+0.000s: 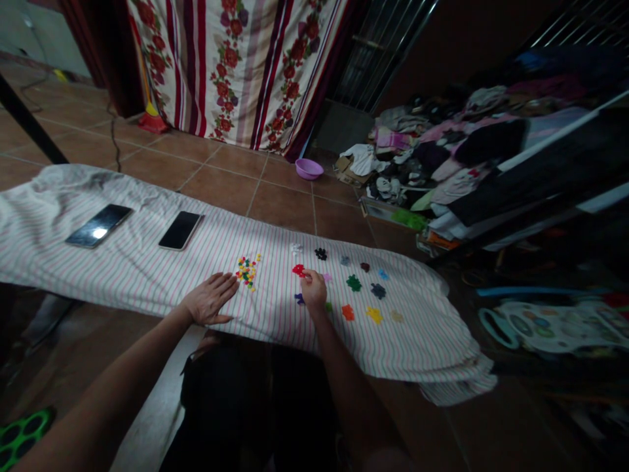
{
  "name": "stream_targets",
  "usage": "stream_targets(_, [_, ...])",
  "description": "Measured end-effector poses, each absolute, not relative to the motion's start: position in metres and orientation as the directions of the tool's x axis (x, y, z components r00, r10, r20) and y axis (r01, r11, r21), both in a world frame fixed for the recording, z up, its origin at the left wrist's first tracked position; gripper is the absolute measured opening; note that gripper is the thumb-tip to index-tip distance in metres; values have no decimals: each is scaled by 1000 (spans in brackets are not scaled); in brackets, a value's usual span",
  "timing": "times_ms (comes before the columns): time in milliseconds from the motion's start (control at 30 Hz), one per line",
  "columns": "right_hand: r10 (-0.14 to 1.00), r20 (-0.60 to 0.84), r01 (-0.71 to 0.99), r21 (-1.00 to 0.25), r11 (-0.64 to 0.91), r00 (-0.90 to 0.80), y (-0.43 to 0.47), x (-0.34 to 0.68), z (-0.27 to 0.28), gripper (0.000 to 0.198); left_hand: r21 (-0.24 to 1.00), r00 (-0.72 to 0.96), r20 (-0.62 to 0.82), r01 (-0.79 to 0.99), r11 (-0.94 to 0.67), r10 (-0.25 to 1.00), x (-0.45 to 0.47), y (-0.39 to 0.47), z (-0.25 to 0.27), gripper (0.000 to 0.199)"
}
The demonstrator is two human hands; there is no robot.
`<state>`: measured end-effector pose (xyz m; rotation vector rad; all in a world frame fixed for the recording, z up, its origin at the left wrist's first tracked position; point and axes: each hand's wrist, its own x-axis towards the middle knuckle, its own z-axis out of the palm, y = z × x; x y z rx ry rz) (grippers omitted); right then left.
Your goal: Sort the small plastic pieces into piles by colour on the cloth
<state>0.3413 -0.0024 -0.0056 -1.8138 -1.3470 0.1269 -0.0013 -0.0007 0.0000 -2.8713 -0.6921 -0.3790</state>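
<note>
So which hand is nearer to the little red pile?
The right. The right hand has its fingertips at the edge of the red pile; the left hand is farther left, by the mixed-colour pile.

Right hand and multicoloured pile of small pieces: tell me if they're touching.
Apart. The head view shows a bare stretch of striped cloth between the right hand and the multicoloured pile.
</note>
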Motion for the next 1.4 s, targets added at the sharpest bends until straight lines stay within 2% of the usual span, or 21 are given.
stream_targets(133, [816, 423, 738, -675, -6, 394, -2, 343, -6, 28, -86, 859, 291, 461, -883, 420, -1, -1, -1, 79])
stream_targets(400, [815, 439, 729, -684, 30, 378, -2, 346, -10, 18, -82, 860, 276, 467, -881, 430, -1, 0, -1, 80])
stream_targets(867, [821, 447, 730, -681, 54, 355, -2, 347, -15, 26, -96, 864, 280, 460, -883, 419, -2, 2, -6, 81])
stream_targets(1400, [810, 523, 750, -639, 169, 263, 4, 332, -9, 26, -75, 859, 263, 472, -878, 440, -1, 0, -4, 79])
